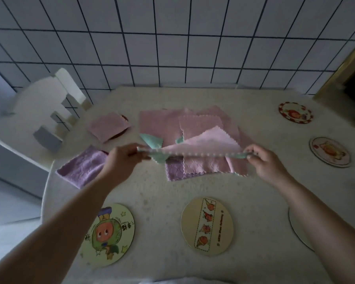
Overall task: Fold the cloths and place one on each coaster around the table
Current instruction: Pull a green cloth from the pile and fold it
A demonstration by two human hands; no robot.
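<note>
My left hand point(121, 158) and my right hand point(262, 158) each pinch one end of a pink and mint cloth point(203, 143), stretched taut and lifted above the table. Under it lies a loose pile of pink cloths point(172, 121) with a purple one point(174, 171) at its near edge. A folded pink cloth point(108, 127) rests on a coaster at the far left, and a folded purple cloth point(82, 168) lies nearer on the left. Bare round coasters lie near me: a green cartoon one point(109, 232) and a cream one point(207, 225).
More coasters sit at the right: a red-rimmed one point(295, 112), a pale one point(329, 151), and a white one point(295, 226) partly under my right forearm. A white chair point(41, 111) stands at the table's left. The tiled wall point(172, 42) is behind.
</note>
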